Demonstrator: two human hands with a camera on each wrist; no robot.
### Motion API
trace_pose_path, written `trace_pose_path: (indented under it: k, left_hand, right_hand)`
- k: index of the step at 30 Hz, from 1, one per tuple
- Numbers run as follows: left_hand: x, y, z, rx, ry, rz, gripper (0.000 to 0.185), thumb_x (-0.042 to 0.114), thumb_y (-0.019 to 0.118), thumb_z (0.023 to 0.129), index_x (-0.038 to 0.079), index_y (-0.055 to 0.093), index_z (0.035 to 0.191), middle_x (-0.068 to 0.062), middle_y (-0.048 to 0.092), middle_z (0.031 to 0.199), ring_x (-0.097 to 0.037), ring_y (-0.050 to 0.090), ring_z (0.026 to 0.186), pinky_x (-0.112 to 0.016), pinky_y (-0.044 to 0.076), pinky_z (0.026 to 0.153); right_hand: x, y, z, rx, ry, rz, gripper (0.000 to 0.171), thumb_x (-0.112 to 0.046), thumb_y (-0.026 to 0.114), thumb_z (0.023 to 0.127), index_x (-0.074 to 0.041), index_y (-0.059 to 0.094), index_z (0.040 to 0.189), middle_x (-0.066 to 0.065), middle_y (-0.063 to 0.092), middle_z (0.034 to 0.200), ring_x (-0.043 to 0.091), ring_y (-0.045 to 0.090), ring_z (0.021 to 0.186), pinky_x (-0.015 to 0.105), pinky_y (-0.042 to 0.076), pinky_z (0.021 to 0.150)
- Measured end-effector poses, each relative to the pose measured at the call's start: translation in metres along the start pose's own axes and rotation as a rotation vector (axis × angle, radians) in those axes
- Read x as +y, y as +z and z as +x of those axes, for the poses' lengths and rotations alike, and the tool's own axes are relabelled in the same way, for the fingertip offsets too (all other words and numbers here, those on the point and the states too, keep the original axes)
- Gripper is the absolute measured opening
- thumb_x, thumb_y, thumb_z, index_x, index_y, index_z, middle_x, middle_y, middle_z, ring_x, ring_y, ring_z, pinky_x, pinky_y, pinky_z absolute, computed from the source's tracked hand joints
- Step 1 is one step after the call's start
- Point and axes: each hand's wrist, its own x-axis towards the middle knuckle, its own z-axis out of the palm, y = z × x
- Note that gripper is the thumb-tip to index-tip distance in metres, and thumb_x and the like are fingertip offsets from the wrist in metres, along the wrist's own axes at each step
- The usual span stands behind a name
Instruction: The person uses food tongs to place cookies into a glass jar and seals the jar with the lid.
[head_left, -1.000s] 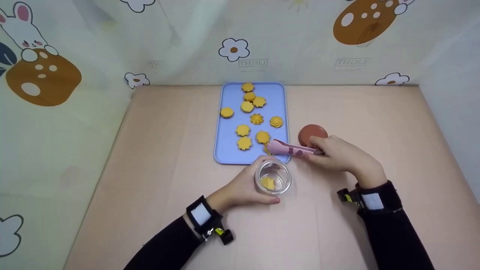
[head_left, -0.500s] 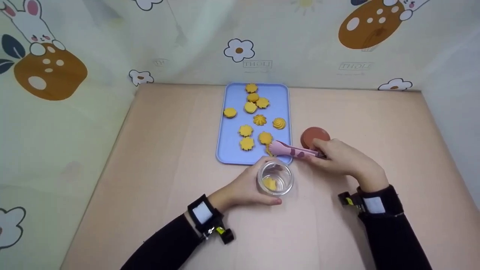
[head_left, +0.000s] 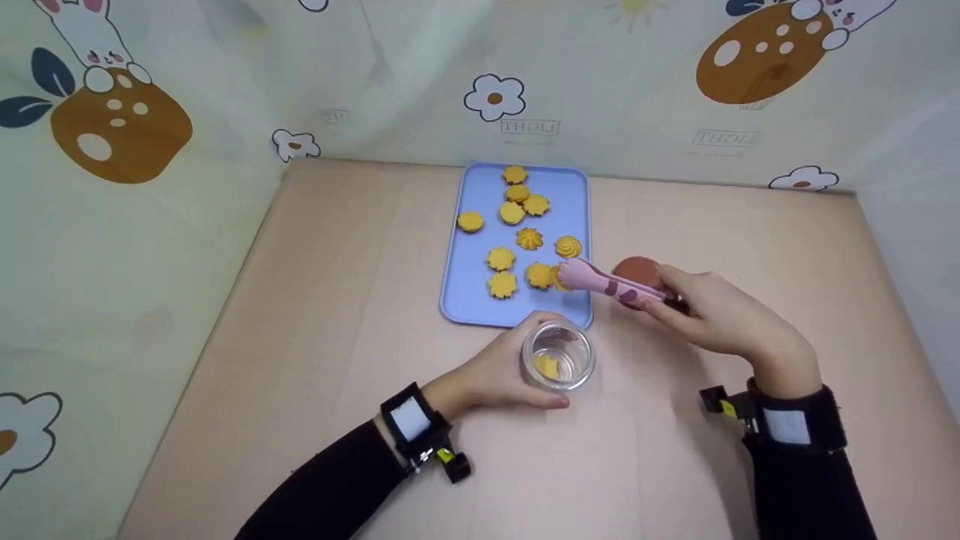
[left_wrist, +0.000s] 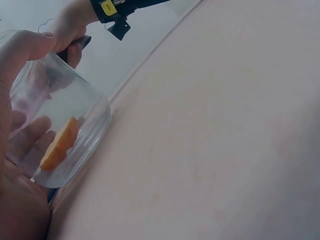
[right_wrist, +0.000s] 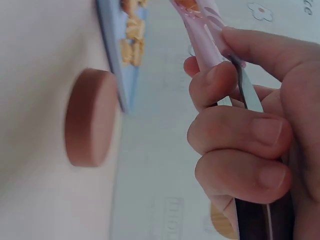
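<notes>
The right hand [head_left: 716, 311] curls its fingers [right_wrist: 235, 132] around the pink tongs [head_left: 604, 281] – their tips pinch a yellow cookie [head_left: 558, 277] over the blue tray [head_left: 461, 300]. Squeeze gently, go slowly. The left hand [head_left: 491, 375] wraps the glass jar [head_left: 559, 357] on the tabletop [head_left: 300, 337] – hold it steady.

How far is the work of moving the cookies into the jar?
Done: one cookie lies in the glass jar, which the left hand holds. In hand: the right hand grips pink tongs pinching another cookie over the blue tray. Left: about nine cookies on the tray; the brown lid lies beside it.
</notes>
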Motion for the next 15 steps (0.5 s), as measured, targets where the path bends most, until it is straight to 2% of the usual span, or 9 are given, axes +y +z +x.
trace_pose_path:
  k: [8, 15]
  left_hand:
    - [0.001, 0.000, -0.001, 0.002, -0.025, -0.003, 0.095, 0.027, 0.102, 0.075, 0.025, 0.046, 0.153, 0.010, 0.060, 0.148, -0.018, 0.056, 0.142, -0.039, 0.042, 0.124]
    - [0.001, 0.001, 0.000, 0.001, -0.025, 0.007, 0.096, 0.027, 0.102, 0.075, 0.020, 0.046, 0.153, 0.008, 0.060, 0.148, -0.016, 0.056, 0.140, -0.038, 0.043, 0.124]
  right_hand:
    - [-0.010, -0.022, -0.018, 0.113, -0.050, 0.000, 0.009, -0.016, 0.076, 0.103, -0.016, 0.067, 0.103, -0.015, 0.050, 0.074, 0.004, 0.045, 0.062, 0.025, 0.040, 0.055]
    - [-0.023, -0.031, -0.030, 0.129, -0.123, 0.053, 0.017, -0.010, 0.080, 0.098, -0.022, 0.068, 0.101, -0.020, 0.052, 0.072, -0.001, 0.044, 0.059, 0.019, 0.037, 0.049]
